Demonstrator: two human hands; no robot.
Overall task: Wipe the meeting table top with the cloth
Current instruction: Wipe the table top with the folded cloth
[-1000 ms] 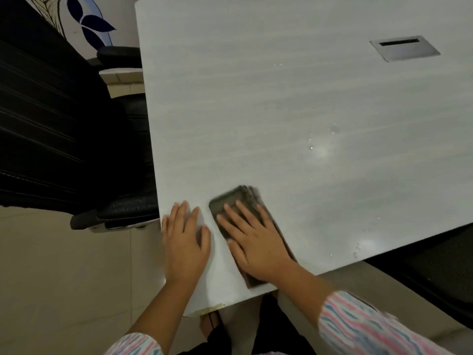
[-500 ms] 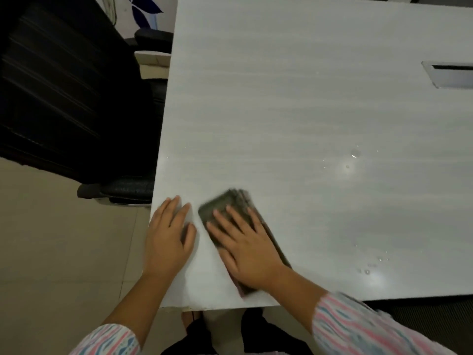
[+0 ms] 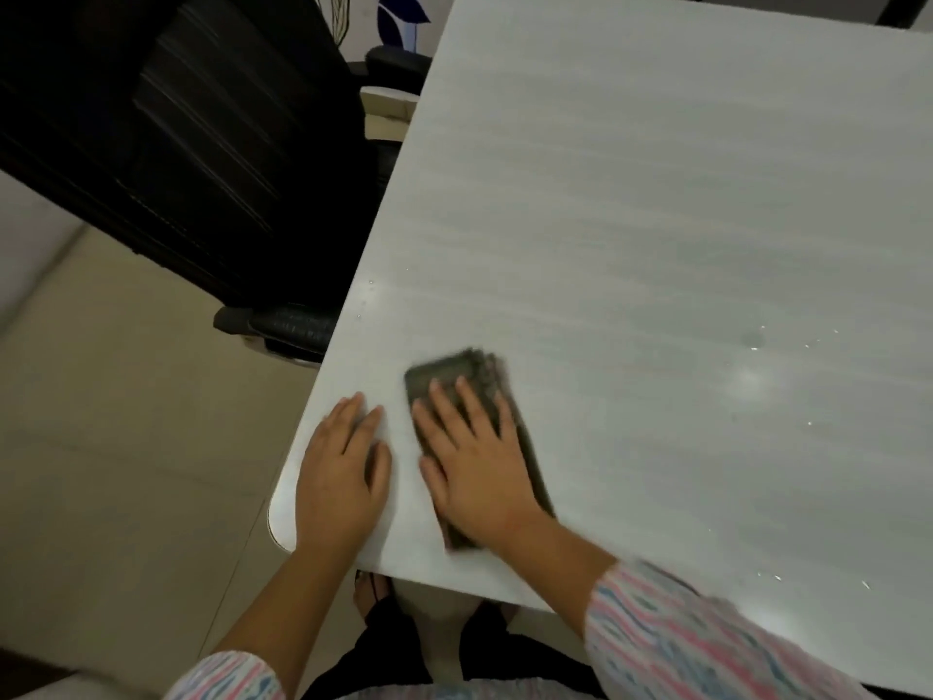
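Your right hand lay flat with its fingers straight and slightly spread, pressing down on the cloth and curling round nothing. Your left hand rested palm down just beside it, on your left, fingers likewise straight, bearing on the bare table top near its rounded corner. It lay apart from the cloth by a narrow strip of table. The cloth sat directly beneath the right hand, a dark grey folded pad. Its long axis ran with the hand, from under the wrist at the near edge out past the fingertips, the far end leaning a little toward the left hand. Only its far end and its right-hand border showed, and both looked blurred, so its weave and dampness could not be told. The surface around both hands was pale, with a faint streaked grain. Small water droplets glinted well apart to the right of the right hand, with a few more along the near edge on that side. The unwiped wet patch therefore lay rightward of the cloth, and the right hand was plainly the nearer, so the coming stroke would likely call for a sweep that way with the left hand bracing. Beyond the left hand a black chair stood tucked against the table's edge above a beige tiled floor. A striped sleeve covered your right forearm.
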